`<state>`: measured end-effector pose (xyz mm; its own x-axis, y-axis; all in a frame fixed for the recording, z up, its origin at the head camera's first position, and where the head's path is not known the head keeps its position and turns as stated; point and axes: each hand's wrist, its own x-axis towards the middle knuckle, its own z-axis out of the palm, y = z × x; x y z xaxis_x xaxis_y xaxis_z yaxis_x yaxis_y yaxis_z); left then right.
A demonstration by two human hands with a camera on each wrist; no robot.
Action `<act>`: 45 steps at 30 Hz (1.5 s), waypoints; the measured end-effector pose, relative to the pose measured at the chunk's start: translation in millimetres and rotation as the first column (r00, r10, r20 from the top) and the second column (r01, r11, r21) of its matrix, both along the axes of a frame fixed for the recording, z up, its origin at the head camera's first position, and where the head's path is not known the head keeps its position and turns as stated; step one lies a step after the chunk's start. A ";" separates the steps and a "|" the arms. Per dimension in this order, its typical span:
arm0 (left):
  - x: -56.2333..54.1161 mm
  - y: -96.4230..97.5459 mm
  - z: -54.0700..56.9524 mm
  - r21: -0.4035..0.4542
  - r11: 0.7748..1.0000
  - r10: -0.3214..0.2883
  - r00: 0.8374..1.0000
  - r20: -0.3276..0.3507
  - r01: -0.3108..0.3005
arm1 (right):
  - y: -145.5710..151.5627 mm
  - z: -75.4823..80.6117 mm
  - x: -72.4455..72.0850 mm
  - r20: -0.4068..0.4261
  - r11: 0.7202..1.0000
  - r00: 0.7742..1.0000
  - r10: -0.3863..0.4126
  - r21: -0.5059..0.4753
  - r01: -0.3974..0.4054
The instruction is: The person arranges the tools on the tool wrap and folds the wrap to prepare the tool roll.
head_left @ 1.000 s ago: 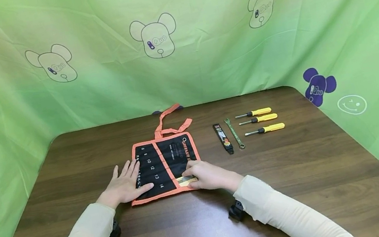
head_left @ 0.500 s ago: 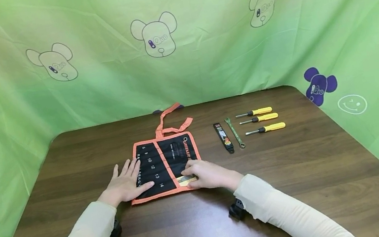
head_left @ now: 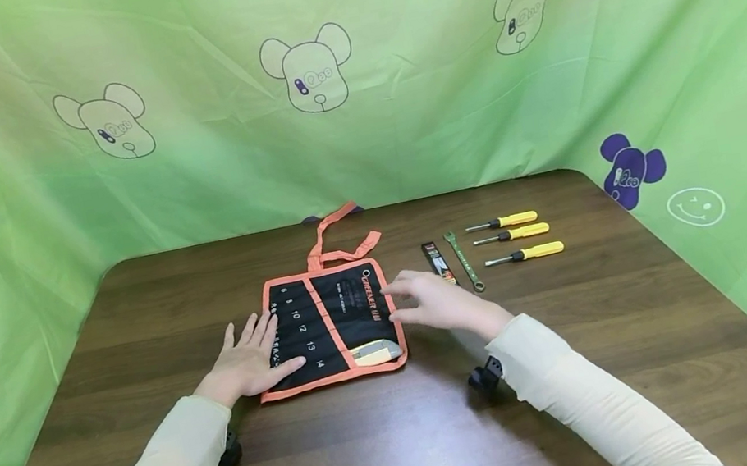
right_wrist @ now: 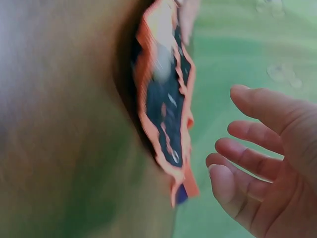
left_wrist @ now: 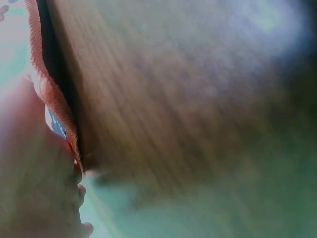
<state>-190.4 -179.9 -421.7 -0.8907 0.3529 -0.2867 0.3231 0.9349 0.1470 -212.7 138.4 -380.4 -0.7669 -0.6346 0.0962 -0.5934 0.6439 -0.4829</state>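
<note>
My left hand [head_left: 244, 366] lies with fingers spread on the left part of a black tool pouch [head_left: 349, 304] with orange edging and numbered slots. In the left wrist view only the side of that hand [left_wrist: 37, 163] shows. A cream-and-grey utility knife [head_left: 375, 352] lies along the pouch's lower right, its left end tucked under the orange strip. Just off the pouch's right edge hovers my right hand [head_left: 442, 302], fingers loosely bent and nothing in them. The right wrist view shows the right hand's fingers [right_wrist: 257, 131] apart from the pouch.
Right of the pouch lie a slim black printed packet [head_left: 436, 259], partly behind my right hand, and a green wrench [head_left: 463, 260]. Three yellow-handled screwdrivers [head_left: 519, 232] lie farther right. Orange ties [head_left: 339, 251] stretch behind the pouch on the wooden table [head_left: 628, 355].
My right hand has let go of the utility knife and moved up and to the right, off the pouch. The knife stays on the pouch. The left hand has kept its place.
</note>
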 end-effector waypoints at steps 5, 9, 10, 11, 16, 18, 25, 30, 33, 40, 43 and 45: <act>0.1 -0.1 -0.6 -0.007 1.000 0.001 1.000 0.002 -0.001 | 16.6 7.4 -10.5 0.006 0.993 0.994 -0.105 -0.053 0.105; 0.4 -0.5 -1.2 -0.004 1.000 0.005 1.000 0.003 -0.005 | 30.3 7.3 -18.4 -0.018 0.982 0.986 -0.169 -0.091 0.166; 0.5 -0.5 -1.4 -0.003 1.000 0.005 1.000 0.003 -0.005 | 33.6 6.5 -20.3 -0.023 0.979 0.983 -0.182 -0.098 0.179; 0.5 -0.6 -1.7 -0.002 1.000 0.006 1.000 0.003 -0.006 | 36.8 5.5 -21.9 -0.030 0.976 0.980 -0.195 -0.103 0.191; 0.2 -0.9 -2.0 0.001 1.000 0.004 1.000 0.002 -0.004 | 49.7 -2.6 -29.1 -0.021 0.960 0.967 -0.255 -0.121 0.251; -0.2 -0.9 -2.0 0.004 1.000 0.002 1.000 0.001 -0.002 | 53.3 -6.3 -31.2 -0.010 0.953 0.961 -0.277 -0.131 0.274; -1.4 -1.5 -3.2 -0.018 1.000 -0.001 1.000 0.000 0.001 | 60.4 -15.1 -35.6 0.011 0.925 0.937 -0.350 -0.157 0.347; -0.4 -0.5 -2.3 -0.009 1.000 0.000 1.000 0.001 0.000 | 62.0 -20.6 -36.1 0.031 0.904 0.912 -0.408 -0.123 0.409; -0.4 -0.2 -2.0 -0.010 1.000 0.001 1.000 0.003 -0.001 | 62.4 -24.2 -36.8 0.044 0.896 0.901 -0.432 -0.095 0.434; -1.5 -1.2 -3.5 -0.010 1.000 0.000 1.000 0.004 0.000 | 62.9 -27.5 -38.1 0.053 0.888 0.890 -0.454 -0.056 0.456; -1.1 -0.8 -2.7 -0.005 1.000 0.001 1.000 0.008 -0.001 | 63.4 -28.7 -39.2 0.054 0.890 0.890 -0.453 -0.034 0.456; -1.5 -0.9 -3.0 -0.005 1.000 0.001 1.000 0.008 -0.001 | 63.7 -30.3 -40.1 0.056 0.889 0.889 -0.455 -0.023 0.457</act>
